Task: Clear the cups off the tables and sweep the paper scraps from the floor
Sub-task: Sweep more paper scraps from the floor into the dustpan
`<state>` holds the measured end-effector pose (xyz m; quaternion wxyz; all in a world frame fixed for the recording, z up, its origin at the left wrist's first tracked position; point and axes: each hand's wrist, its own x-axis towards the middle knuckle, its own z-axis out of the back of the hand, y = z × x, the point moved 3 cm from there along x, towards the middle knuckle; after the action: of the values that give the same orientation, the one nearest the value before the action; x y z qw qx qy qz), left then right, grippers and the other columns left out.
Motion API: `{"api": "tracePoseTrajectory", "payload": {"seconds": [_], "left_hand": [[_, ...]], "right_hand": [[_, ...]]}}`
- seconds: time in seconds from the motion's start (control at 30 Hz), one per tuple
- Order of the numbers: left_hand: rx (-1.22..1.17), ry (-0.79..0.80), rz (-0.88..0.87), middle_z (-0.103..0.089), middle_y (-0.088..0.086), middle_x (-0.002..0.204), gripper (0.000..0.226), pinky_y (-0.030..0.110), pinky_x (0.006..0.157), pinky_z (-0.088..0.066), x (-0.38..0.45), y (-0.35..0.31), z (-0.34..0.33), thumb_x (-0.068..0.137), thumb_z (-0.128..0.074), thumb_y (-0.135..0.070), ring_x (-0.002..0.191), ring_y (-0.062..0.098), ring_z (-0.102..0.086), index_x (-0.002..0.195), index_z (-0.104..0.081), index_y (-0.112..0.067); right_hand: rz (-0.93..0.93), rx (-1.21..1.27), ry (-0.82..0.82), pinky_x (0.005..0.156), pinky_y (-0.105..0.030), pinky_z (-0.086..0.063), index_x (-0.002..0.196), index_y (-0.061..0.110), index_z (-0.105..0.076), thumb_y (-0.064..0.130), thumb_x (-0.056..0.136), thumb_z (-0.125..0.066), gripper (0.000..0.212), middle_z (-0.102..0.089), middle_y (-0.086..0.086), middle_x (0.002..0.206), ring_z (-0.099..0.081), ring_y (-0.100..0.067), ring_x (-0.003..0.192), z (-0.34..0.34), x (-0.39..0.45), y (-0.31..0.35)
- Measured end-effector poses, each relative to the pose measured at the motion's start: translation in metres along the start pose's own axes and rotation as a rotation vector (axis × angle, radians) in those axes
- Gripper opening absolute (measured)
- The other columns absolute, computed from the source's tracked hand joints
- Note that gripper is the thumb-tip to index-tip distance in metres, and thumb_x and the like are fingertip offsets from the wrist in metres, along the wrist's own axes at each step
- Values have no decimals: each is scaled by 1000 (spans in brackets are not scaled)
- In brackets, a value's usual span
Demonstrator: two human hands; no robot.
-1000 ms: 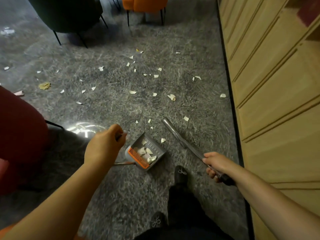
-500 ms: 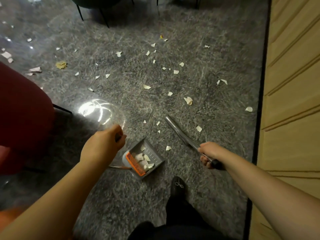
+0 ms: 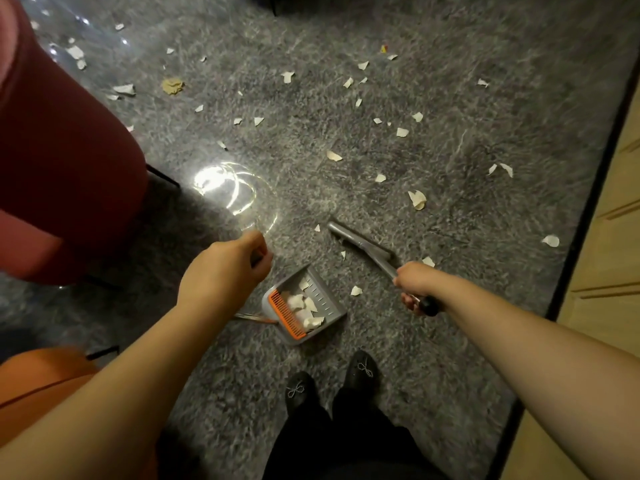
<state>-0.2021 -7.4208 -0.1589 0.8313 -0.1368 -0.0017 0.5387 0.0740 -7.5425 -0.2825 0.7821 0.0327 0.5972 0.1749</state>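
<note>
Grey dustpan (image 3: 304, 308) gripped by left hand (image 3: 221, 271), right hand (image 3: 414, 284) gripping broom (image 3: 360, 245), red chair (image 3: 59, 161) left, scraps (image 3: 417, 199) ahead

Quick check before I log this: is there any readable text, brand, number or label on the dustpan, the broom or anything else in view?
None can be read.
Dustpan: a row of short ridges or marks along its inner wall, no letters or numbers legible.
Broom handle: bare metal with a dark grip end, no label visible.
Paper scraps: no print visible on any.
Shoes: a small bow-like ornament, not text.
</note>
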Motion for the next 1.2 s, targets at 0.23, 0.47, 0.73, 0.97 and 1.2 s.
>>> {"api": "tracePoseTrajectory", "payload": {"seconds": [0.23, 0.47, 0.73, 0.97, 1.2], "left_hand": [[-12, -13, -17, -62, -3, 67, 19, 29, 50, -44, 8, 4, 1, 86, -63, -48, 59, 22, -58, 86, -51, -32], [-17, 18, -39, -64, 1, 75, 18, 30, 54, -47, 4, 1, 1, 89, -61, -48, 66, 26, -60, 89, -54, -31], [-73, 28, -25, -66, 0, 75, 17, 35, 58, -53, -3, 33, 13, 87, -64, -44, 67, 24, -61, 88, -55, -30], [-10, 8, -126, -51, -7, 58, 16, 21, 45, -33, 11, 50, 25, 85, -67, -41, 50, 15, -50, 84, -59, -27], [32, 11, -204, -56, -2, 65, 19, 26, 48, -35, 14, 42, 16, 89, -63, -43, 57, 22, -53, 85, -58, -25]], "right_hand": [[-9, -76, 2, 41, -19, -37, 120, 6, -50, 6, 99, -34, 26, -48, -10, 62, -44, -17, 44, -16, -25, -30], [-11, -5, 91, 34, -12, -34, 111, 10, -48, 9, 100, -39, 15, -44, -7, 61, -41, -12, 38, -39, -60, -56], [-54, 329, 34, 36, -13, -33, 123, 20, -47, 12, 99, -42, 26, -43, -2, 44, -36, -9, 27, -55, -68, -65], [1, 210, -63, 36, -16, -35, 128, 12, -43, 10, 99, -39, 29, -47, -8, 61, -42, -13, 37, -74, -55, -47], [-33, 99, 46, 33, -13, -34, 114, 14, -43, 9, 99, -37, 17, -45, -7, 63, -42, -9, 33, -116, -56, -35]]}}
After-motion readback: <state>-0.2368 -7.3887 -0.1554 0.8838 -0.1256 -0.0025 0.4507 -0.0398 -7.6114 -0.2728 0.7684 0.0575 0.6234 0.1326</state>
